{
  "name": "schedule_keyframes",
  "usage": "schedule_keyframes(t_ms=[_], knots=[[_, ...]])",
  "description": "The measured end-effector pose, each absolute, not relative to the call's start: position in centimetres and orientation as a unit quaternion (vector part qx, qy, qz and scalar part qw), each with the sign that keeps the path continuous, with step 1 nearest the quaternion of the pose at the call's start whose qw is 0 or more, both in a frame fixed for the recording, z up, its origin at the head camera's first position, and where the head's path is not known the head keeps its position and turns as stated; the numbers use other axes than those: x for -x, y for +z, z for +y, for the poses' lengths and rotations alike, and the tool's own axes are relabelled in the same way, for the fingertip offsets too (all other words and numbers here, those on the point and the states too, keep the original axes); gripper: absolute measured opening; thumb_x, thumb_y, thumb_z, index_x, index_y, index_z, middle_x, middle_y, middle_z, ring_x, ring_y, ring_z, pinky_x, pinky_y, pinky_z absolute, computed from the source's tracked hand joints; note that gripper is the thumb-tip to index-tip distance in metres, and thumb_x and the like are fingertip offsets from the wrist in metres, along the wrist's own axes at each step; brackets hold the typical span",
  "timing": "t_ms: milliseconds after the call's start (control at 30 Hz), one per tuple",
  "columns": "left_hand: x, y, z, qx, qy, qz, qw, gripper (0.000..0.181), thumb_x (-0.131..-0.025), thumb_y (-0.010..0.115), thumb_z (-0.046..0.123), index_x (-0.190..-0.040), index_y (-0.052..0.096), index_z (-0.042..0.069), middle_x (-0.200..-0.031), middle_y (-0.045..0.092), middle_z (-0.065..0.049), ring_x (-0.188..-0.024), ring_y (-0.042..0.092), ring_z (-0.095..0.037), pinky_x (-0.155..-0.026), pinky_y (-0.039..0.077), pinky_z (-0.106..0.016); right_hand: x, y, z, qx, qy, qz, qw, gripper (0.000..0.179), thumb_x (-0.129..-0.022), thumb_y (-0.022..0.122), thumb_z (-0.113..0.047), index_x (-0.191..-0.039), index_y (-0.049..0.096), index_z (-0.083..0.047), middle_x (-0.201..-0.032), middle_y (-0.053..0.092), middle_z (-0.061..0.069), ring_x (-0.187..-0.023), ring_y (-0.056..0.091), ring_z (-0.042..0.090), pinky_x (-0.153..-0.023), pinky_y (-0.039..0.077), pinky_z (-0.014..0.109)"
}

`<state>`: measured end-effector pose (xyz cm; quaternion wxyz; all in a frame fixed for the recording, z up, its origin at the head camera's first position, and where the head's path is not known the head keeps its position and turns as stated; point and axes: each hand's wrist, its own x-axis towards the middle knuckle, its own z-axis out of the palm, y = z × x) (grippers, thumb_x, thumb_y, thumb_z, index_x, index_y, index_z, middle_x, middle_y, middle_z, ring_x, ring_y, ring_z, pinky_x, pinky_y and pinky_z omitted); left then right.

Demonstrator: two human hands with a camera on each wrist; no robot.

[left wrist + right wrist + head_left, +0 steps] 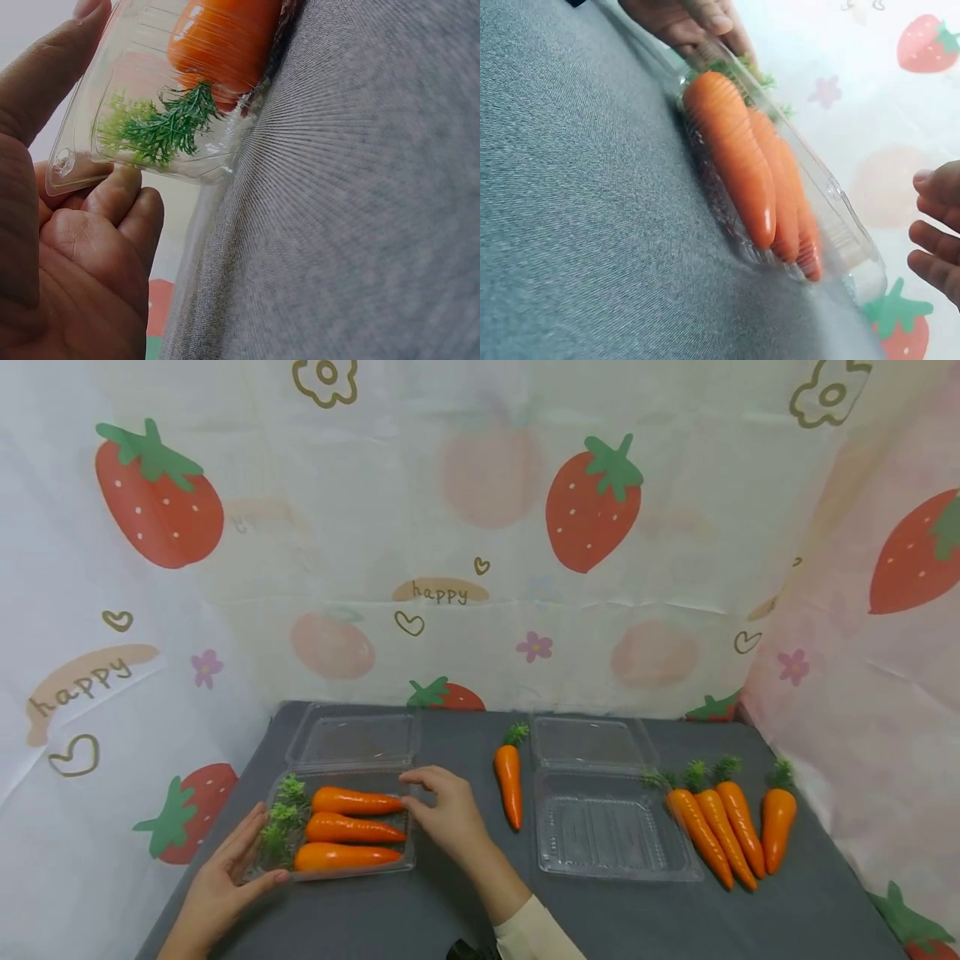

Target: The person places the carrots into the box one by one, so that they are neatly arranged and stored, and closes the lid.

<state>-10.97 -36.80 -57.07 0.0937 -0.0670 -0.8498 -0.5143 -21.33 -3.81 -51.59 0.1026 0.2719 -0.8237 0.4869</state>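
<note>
In the head view, my left hand (217, 881) rests against the left end of a clear plastic container (408, 852), thumb at the near corner and fingers along the side. Three orange carrots lie in it, tips to the right: a far carrot (356, 801), a middle carrot (352, 828) and a near carrot (345, 857). Their green tops (281, 818) bunch at the left end, seen through the plastic in the left wrist view. My right hand (450, 814) hovers by the carrot tips with fingers loosely bent. The right wrist view shows those fingers apart from the container, holding nothing.
The container's lid (356, 739) lies folded back. A single carrot (509, 777) lies mid-table. Further right is a second container (607, 827) with its lid (592, 742) back. Several carrots (723, 827) lie beside it, their tops partly on its rim. Printed cloth (465, 543) surrounds the table.
</note>
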Motion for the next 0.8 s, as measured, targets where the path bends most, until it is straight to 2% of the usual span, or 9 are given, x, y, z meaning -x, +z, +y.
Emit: schedule_keyframes(t_ms=[300,800], knots=[[10.9,-56.8,-36.6,0.060,-0.509,-0.854,0.086,0.092,-0.087,0.083,0.014,-0.162,0.030,0.006,-0.171,0.017,-0.011,-0.136,0.025,0.025,-0.100,0.032,0.005,21.3,-52.5,-1.6,-0.233,0.504,-0.811,0.183,0.032,-0.085,0.084,-0.005,-0.115,0.077,-0.011,-0.116,0.074,0.000,-0.110,0.069,0.018,-0.095,0.060,0.035],[11.0,-56.6,-36.7,0.047,-0.490,-0.867,0.073,0.093,-0.088,0.083,0.021,-0.163,0.028,0.011,-0.172,0.016,-0.010,-0.132,0.023,0.027,-0.098,0.030,0.006,21.5,-53.5,0.4,-0.154,0.513,-0.816,0.220,0.037,-0.081,0.085,0.000,-0.117,0.075,-0.006,-0.121,0.072,0.006,-0.117,0.067,0.023,-0.102,0.056,0.041]])
